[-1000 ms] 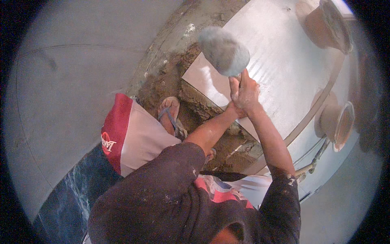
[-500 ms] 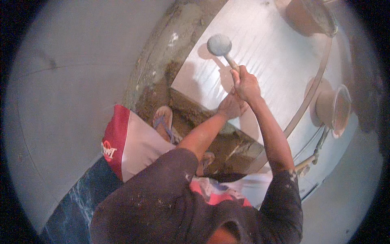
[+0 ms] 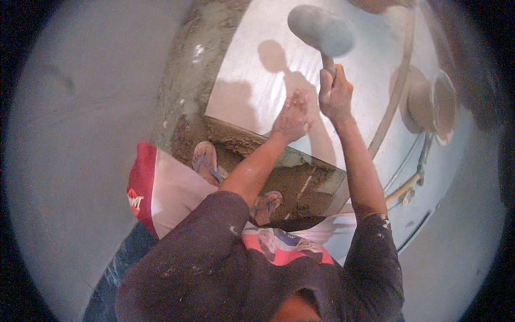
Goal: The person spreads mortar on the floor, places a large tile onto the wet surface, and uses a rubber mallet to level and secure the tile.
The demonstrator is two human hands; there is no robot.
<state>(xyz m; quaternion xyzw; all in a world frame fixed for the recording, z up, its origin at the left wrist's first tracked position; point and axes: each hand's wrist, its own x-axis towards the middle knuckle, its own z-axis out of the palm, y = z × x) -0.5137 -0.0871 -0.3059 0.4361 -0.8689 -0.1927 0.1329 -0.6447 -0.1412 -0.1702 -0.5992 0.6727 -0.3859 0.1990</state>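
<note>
My right hand (image 3: 337,94) is wrapped round the short handle of a mallet (image 3: 322,31), raised over a large white tile (image 3: 241,70). The mallet's thick grey head is smeared by motion, and its shadow falls on the tile. Lower and to the left, my left hand (image 3: 292,118) is held over the tile's near part. Its fingers are blurred and look partly curled, with nothing visible in them. The tile's near edge borders a strip of wet brown mortar (image 3: 300,188).
My feet in flip-flops (image 3: 205,156) stand at the mortar strip. A flared tub (image 3: 445,107) stands at the right, with part of another tub (image 3: 375,4) at the top. A long brown strip (image 3: 394,102) runs beside them, near a wooden-handled tool (image 3: 405,188). Grey floor (image 3: 91,123) lies left.
The mallet has been lifted upward and right, its head now seen side-on and larger. My hands have moved apart, the left one shifting left. The view has shifted slightly.
</note>
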